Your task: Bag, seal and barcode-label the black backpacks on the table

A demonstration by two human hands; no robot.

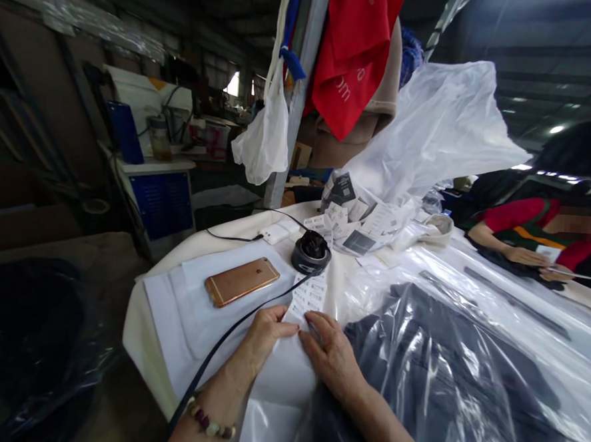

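Note:
A white strip of printed labels (309,294) runs down the table edge, its blank lower part hanging toward me. My left hand (263,336) is closed, pinching the strip's left edge between thumb and fingers. Close beside it, my right hand (330,350) has its thumb and fingertips closed at the strip's right edge. Whether a single label is lifted between the fingertips is too small to tell. A roll of black tape (311,254) rests on the upper part of the strip. To the right lie dark garments in clear plastic bags (431,363), partly under my right forearm.
A gold phone (242,281) lies on white sheets (184,321) at left. A black cable (233,330) crosses past my left arm. Behind are a white adapter (279,231) and a clear bag of printed tags (366,218). Another person (529,242) works at far right.

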